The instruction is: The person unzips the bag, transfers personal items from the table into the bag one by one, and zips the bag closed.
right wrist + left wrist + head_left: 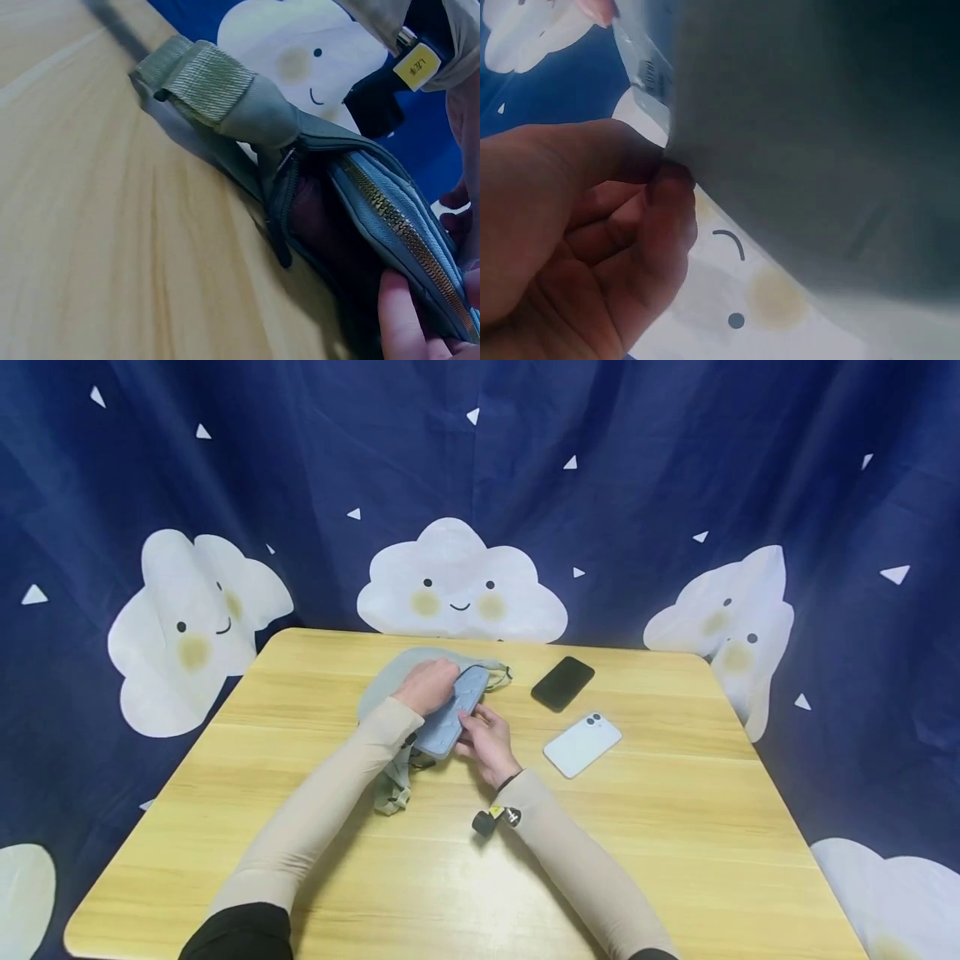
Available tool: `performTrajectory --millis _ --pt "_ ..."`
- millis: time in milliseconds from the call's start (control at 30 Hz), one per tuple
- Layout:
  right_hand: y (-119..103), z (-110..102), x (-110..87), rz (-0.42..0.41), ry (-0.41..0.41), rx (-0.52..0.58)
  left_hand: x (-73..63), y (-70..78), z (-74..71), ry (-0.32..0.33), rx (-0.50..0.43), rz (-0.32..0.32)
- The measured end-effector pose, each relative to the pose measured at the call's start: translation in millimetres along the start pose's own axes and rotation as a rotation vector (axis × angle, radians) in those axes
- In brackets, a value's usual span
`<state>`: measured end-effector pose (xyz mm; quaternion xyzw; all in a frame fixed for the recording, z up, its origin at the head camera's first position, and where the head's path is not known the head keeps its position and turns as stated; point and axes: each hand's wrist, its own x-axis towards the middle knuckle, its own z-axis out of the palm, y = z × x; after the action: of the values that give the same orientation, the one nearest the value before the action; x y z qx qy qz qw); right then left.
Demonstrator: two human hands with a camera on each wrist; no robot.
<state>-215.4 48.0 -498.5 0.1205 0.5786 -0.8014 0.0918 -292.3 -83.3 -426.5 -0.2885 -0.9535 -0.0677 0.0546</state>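
Sling bag: the grey-green sling bag [382,682] lies on the wooden table [247,752], its mouth gaping toward the person, probably so the inside can be reached.
Left hand: the left hand [429,687] is over the bag's top, thumb and fingers pinching the edge of its fabric; this likely steadies the bag and spreads its mouth.
Zip wallet: the blue quilted zip wallet [448,727] sits at the bag's mouth, partly within it, brass zipper [397,221] along its edge; how deep it reaches is hidden.
Right hand: the right hand [489,745] is at the bag's mouth, grasping the wallet, apparently to control its slant.
Wallet and fingers: the wallet lies between the right thumb, on its quilted face, and the fingers behind, which reach inside the bag's mouth.
Phones: the black smartphone [562,683] and white smartphone [582,745] lie right of the bag, both apart from it, perhaps set there for clearance.
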Motion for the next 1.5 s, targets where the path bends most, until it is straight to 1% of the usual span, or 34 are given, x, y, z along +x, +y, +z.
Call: performTrajectory --millis 133,233,333,433,533,600,667,767,833,900,933,1033,1167,1200,1233,1267,1300,1367,1433,1500 --pt "1 4 2.5 -0.019 -0.013 0.002 -2.7 0.3 -3.3 0.009 -0.067 0.027" --pt "0 7 4.0 -0.015 -0.013 0.001 -4.1 2.3 -1.8 0.026 -0.093 0.041" --pt "1 10 5.1 -0.014 -0.002 0.002 -9.3 3.3 0.8 0.049 -0.100 0.027" --pt "1 11 5.2 -0.013 0.001 0.009 -23.0 -0.1 0.1 0.056 -0.102 -0.037" --pt "3 12 5.8 -0.011 -0.001 0.018 -44.1 -5.8 -3.0 0.051 -0.083 -0.122" --pt "4 12 6.4 -0.012 0.000 0.026 -58.2 -8.7 -4.2 0.061 -0.062 -0.148" --pt "5 12 7.4 -0.016 0.006 0.037 -69.1 -9.5 -4.6 0.059 -0.035 -0.134" --pt "5 12 7.6 -0.029 0.020 0.057 -77.5 -7.5 -3.2 0.079 0.024 -0.051" --pt "3 14 7.2 -0.033 0.028 0.065 -79.0 -5.8 -1.5 0.091 0.058 0.001" --pt "2 17 6.6 -0.033 0.035 0.064 -79.6 -4.9 0.8 0.105 0.086 0.029" --pt "1 18 6.5 -0.029 0.039 0.063 -79.9 -4.9 1.8 0.109 0.086 0.036" --pt "1 22 8.5 -0.027 0.057 0.073 -80.6 -4.3 3.8 0.112 0.060 0.063" --pt "2 29 13.9 -0.046 0.078 0.113 -81.0 -1.1 3.4 0.115 -0.009 0.143" --pt "3 32 14.7 -0.048 0.079 0.116 -81.1 -0.3 3.3 0.111 -0.025 0.153" --pt "3 34 15.2 -0.048 0.078 0.117 -80.9 0.1 3.4 0.110 -0.039 0.150" --pt "2 37 15.3 -0.047 0.074 0.120 -80.5 0.0 3.5 0.109 -0.043 0.135" --pt "2 39 15.2 -0.045 0.068 0.119 -79.7 -0.4 3.3 0.105 -0.050 0.110" --pt "2 43 14.2 -0.041 0.051 0.112 -75.6 -2.1 2.4 0.102 -0.044 0.040" --pt "3 44 13.5 -0.044 0.039 0.108 -67.4 -3.6 0.6 0.093 -0.026 -0.021" --pt "3 44 13.4 -0.051 0.037 0.101 -55.4 -3.8 -1.9 0.068 0.003 -0.046"
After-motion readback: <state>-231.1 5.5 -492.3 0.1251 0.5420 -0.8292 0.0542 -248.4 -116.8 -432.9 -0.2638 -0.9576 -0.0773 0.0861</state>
